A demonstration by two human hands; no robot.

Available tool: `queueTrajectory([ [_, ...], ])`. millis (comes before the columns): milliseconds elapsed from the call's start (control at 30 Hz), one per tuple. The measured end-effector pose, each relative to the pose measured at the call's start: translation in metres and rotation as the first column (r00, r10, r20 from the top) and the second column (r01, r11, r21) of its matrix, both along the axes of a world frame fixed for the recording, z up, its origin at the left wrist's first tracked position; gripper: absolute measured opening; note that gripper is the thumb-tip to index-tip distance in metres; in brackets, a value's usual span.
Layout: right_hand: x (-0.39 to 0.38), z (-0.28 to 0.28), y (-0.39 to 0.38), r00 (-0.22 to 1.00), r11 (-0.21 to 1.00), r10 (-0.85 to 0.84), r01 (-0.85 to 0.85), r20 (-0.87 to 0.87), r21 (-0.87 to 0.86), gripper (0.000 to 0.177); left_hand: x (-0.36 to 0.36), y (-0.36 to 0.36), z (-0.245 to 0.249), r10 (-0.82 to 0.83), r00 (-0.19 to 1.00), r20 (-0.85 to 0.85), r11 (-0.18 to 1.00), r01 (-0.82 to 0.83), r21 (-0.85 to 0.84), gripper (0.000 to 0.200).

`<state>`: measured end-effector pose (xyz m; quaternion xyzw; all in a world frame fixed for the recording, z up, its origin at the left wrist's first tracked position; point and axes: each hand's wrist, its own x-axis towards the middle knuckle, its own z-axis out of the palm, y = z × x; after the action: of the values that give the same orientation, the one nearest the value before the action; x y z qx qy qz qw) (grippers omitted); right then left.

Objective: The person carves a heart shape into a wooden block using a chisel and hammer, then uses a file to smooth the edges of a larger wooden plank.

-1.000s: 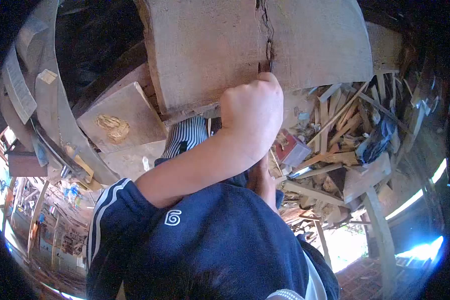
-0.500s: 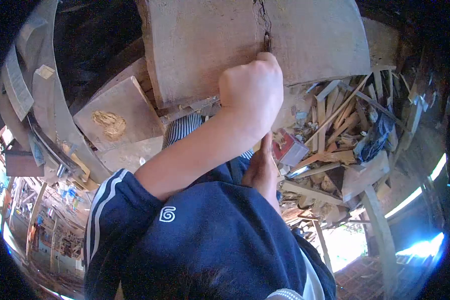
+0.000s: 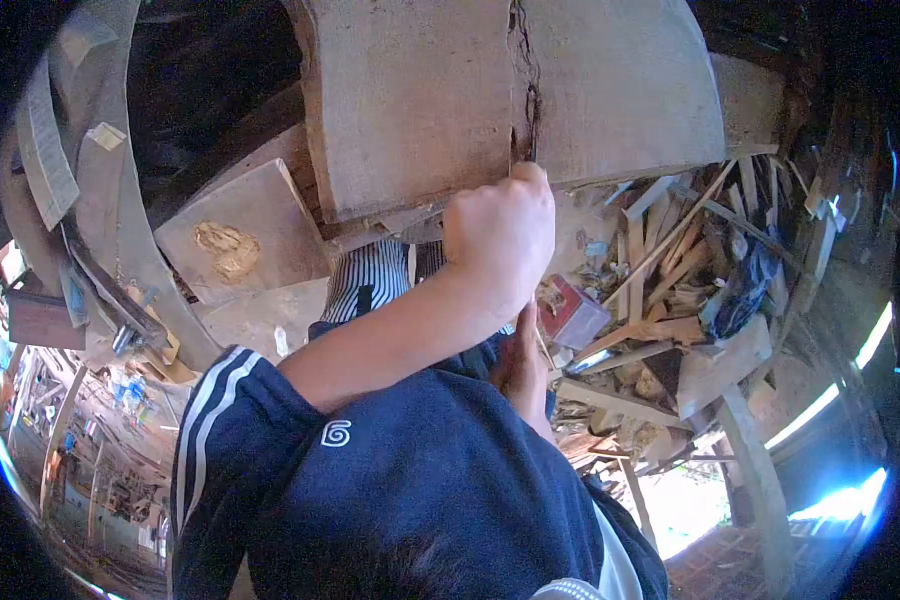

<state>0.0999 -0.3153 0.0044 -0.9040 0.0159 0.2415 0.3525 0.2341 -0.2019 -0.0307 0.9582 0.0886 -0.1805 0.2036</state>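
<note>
Left grip: closed round thin tool, board crack | right grip: can't tell | red box: contents unclear

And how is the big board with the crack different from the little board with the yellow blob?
The big board has a long, dark crack in it, while the little board has a lumpy yellow blob on top. The big board looks much larger than the little board. The left hand is at the big board's crack, but neither hand is on the little board. Both look flat and brownish.
</note>
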Motion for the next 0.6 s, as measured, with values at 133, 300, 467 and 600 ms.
queueTrajectory([
  [133, 0.004, 0.014, 0.001, 0.963, 0.996, -0.072, 0.081, -0.259, 0.027, 0.089, -0.005, -0.003, -0.007, -0.010, 0.996, 0.093, 0.999, 0.006, 0.043, 0.024],
  [300, -0.009, -0.009, -0.010, 0.902, 0.979, -0.165, 0.199, -0.398, 0.044, 0.087, -0.002, -0.003, 0.005, -0.012, 0.989, 0.146, 0.998, 0.004, 0.056, 0.024],
  [467, -0.019, -0.020, -0.023, 0.838, 0.963, -0.228, 0.269, -0.496, 0.012, 0.084, 0.003, -0.006, -0.002, -0.018, 0.995, 0.095, 0.998, 0.012, 0.066, 0.014],
  [600, 0.004, -0.002, -0.013, 0.796, 0.930, -0.241, 0.353, -0.556, 0.101, 0.082, 0.003, -0.004, 0.000, -0.023, 0.999, 0.023, 0.997, 0.022, 0.077, 0.009],
])
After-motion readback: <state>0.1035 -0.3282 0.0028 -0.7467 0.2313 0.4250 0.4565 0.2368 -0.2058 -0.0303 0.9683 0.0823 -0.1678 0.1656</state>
